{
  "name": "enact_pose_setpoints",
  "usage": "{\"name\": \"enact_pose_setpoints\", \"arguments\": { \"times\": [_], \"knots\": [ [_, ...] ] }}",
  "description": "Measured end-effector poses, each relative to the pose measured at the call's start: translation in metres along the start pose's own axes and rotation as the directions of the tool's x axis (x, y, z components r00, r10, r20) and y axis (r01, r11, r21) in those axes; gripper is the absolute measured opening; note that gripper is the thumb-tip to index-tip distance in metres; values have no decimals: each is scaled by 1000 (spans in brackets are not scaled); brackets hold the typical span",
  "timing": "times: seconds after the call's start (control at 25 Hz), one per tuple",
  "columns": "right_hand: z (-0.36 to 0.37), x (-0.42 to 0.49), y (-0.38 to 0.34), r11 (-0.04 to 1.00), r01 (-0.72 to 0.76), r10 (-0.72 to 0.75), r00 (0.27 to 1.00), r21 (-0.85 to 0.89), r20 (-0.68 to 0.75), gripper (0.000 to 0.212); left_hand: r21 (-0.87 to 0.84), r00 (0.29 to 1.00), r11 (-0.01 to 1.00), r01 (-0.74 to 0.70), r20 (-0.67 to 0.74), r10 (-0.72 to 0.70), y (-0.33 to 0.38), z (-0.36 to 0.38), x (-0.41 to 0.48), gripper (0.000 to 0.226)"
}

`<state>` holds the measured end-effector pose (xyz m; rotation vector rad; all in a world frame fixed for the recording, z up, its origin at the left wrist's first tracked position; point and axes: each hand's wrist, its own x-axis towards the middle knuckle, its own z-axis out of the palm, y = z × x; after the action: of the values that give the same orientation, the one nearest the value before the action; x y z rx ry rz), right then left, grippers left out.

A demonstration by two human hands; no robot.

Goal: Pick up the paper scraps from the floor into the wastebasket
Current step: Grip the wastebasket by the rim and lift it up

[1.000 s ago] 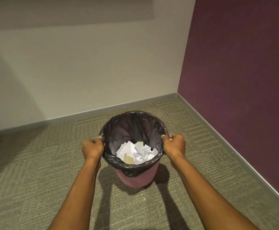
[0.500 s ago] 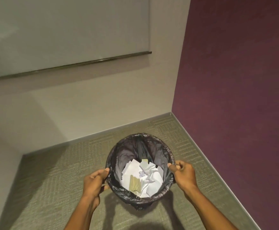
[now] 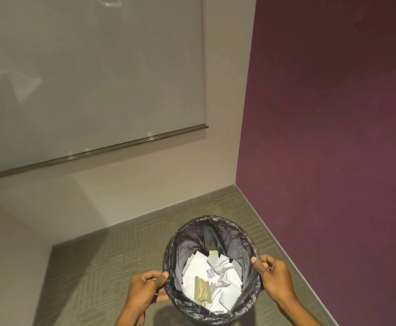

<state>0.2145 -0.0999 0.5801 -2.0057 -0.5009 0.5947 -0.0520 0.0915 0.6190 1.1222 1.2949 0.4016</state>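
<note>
A round wastebasket (image 3: 193, 234) lined with a black plastic bag sits low in the frame, above the carpet near the room corner. White and yellowish paper scraps (image 3: 212, 282) lie piled inside it. My left hand (image 3: 145, 290) grips the left rim, thumb on the bag's edge. My right hand (image 3: 274, 276) grips the right rim, fingers curled over it. The basket's lower body is hidden below the rim.
Grey-green carpet (image 3: 112, 262) covers the floor, with no scraps visible on it. A beige wall with a whiteboard (image 3: 86, 74) stands ahead. A dark purple wall (image 3: 333, 137) closes the right side, meeting the beige wall in a corner close behind the basket.
The basket has come up off the floor, held by both hands at its rim. The view has tilted upward, bringing the whiteboard into sight.
</note>
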Motion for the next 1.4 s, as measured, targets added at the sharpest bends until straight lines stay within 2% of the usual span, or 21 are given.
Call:
{"name": "enact_pose_setpoints", "arguments": {
  "times": [0.2,0.48,0.84,1.08,1.4],
  "knots": [
    [-8,-31,-14,1000,12,-13,1000,-19,-18,45,48,998,997,-53,21,52,8,-18,-28,15],
    [-4,-55,-37,999,-39,39,999,0,-4,37,38,996,996,-82,19,81,12,-36,-38,13],
    [2,-52,-83,998,-68,69,996,15,-56,28,56,988,988,-143,67,140,40,-46,-15,13],
    [-3,-12,-97,998,-65,64,993,-1,-101,37,53,982,983,-174,89,169,68,-23,19,13],
    [-18,120,-84,999,-36,34,996,-17,-85,47,79,988,987,-143,72,137,117,46,102,15]
  ]
}}
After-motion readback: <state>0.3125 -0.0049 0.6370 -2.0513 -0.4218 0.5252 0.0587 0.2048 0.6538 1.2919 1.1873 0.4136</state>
